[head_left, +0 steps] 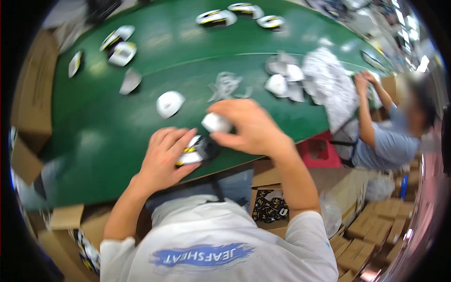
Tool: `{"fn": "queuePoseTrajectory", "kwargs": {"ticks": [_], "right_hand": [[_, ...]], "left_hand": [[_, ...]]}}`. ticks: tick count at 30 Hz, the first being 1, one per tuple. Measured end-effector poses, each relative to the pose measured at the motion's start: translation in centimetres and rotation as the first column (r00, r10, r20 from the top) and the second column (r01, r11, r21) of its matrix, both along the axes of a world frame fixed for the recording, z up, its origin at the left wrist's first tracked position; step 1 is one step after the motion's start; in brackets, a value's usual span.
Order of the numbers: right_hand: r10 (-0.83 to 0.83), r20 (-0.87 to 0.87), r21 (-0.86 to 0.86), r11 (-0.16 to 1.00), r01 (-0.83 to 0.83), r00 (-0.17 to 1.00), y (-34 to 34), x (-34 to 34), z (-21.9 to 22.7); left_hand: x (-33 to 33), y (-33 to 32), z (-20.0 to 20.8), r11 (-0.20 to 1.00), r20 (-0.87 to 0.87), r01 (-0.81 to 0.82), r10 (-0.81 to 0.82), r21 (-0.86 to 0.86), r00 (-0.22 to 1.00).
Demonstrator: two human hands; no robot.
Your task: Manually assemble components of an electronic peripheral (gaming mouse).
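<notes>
Near the table's front edge my left hand (169, 157) is closed on a black, white and yellow piece that looks like a folded cap (191, 151). Its dark side points toward my right hand. Between the thumb and fingers of my right hand (249, 127) is a white curved piece (216, 122), just above and right of the cap. A similar white dome-shaped piece (170, 104) lies on the green table a little farther off. Beyond my right hand are loose grey-white scraps (228, 85).
More folded caps lie at the far left (123, 53) and far edge (216, 18) of the green table (188, 70). White pieces (284, 80) sit beside a plastic bag (331, 84). At right a person (390, 136) works. An open carton (270, 207) below holds black-and-yellow items.
</notes>
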State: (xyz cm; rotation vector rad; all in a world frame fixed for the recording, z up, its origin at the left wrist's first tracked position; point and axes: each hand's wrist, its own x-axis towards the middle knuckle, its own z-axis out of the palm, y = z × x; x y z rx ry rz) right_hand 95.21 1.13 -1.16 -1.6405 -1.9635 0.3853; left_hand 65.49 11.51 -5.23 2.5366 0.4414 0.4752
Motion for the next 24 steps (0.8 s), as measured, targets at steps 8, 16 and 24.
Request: {"fn": "queuePoseTrajectory", "kwargs": {"ticks": [8, 16, 24], "right_hand": [[0.003, -0.484, 0.087, 0.995, 0.045, 0.875, -3.3, -1.3, -4.1], [0.117, -0.120, 0.081, 0.991, -0.108, 0.986, -2.1, -2.6, -2.9], [0.016, 0.255, 0.098, 0.994, -0.042, 0.967, -3.8, -3.5, -3.0]], "left_hand": [[2.2, 1.1, -1.4, 0.997, 0.109, 0.051, -0.045, -0.051, 0.993], [0.7, 0.7, -1.8, 0.999, 0.087, 0.023, -0.019, -0.044, 0.996], [1.1, 0.7, -2.1, 0.999, 0.127, 0.029, -0.025, -0.028, 0.992]]}}
